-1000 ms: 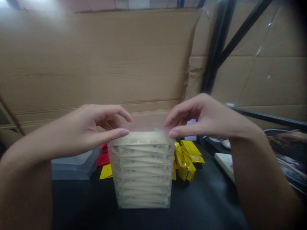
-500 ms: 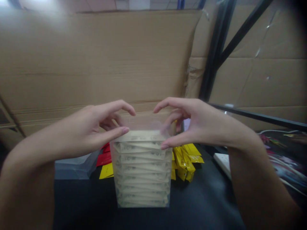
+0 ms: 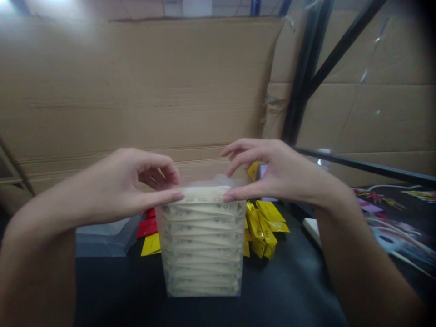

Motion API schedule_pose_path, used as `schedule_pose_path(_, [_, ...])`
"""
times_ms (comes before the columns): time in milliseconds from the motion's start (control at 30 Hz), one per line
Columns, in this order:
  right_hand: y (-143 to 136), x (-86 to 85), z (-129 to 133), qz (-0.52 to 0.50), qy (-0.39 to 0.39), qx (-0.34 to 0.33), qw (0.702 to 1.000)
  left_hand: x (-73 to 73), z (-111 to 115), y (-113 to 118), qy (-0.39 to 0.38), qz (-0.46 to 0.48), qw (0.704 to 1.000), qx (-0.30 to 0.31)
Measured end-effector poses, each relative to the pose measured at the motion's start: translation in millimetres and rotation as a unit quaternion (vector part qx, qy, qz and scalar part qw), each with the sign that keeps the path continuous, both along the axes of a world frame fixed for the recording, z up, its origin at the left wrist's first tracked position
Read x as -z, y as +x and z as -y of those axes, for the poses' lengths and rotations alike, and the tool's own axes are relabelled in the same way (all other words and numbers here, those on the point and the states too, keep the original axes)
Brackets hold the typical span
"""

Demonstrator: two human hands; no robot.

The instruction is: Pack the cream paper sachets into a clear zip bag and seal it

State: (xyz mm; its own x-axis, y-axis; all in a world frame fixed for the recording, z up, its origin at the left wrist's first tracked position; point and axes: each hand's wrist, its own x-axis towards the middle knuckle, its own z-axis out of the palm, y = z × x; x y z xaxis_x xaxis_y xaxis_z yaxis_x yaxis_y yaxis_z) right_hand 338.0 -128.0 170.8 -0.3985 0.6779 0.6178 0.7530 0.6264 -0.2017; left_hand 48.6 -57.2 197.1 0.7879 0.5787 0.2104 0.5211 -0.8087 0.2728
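A clear plastic box [image 3: 204, 254] filled with a stack of cream-coloured packets stands upright on the black surface in front of me. At its top left, my left hand [image 3: 150, 179] closes on the rim, thumb against the front and curled fingers behind. My right hand [image 3: 257, 170] is at the top right corner; its thumb touches or nearly touches the upper front edge, while its other fingers are apart and raised above the box. Exactly what lies between the left thumb and fingers is partly hidden.
Yellow packets [image 3: 264, 227] lie right of the box, red packets [image 3: 148, 223] and another yellow packet [image 3: 151, 244] left. A translucent plastic container [image 3: 102, 238] sits further left. Cables [image 3: 405, 238] and a white object [image 3: 312, 229] are at right. A cardboard wall [image 3: 153, 81] stands behind.
My left hand has lowered slightly and its fingers have closed in at the rim. The right fingers have straightened and lifted, while the right thumb has moved up and left along the top edge.
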Motion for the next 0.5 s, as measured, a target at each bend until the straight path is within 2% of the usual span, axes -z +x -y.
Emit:
schedule_pose_path(133, [-0.8, 1.0, -0.7, 0.008, -0.078, -0.015, 0.997, 1.0, -1.9, -1.1, 0.034, -0.001, 0.999, 0.010])
schedule_pose_path(300, [-0.2, 1.7, -1.9, 0.024, -0.137, -0.034, 0.990, -0.4, -5.5, -0.5, 0.102, 0.002, 0.995, -0.003])
schedule_pose_path(400, [0.0, 1.7, -2.4, 0.016, -0.143, -0.044, 0.989, -0.8, -6.2, -0.5, 0.167, 0.006, 0.986, 0.008])
schedule_pose_path(500, [-1.1, 1.4, -1.9, 0.014, -0.127, -0.047, 0.991, -0.3, -6.7, -0.9, 0.183, 0.008, 0.983, 0.015])
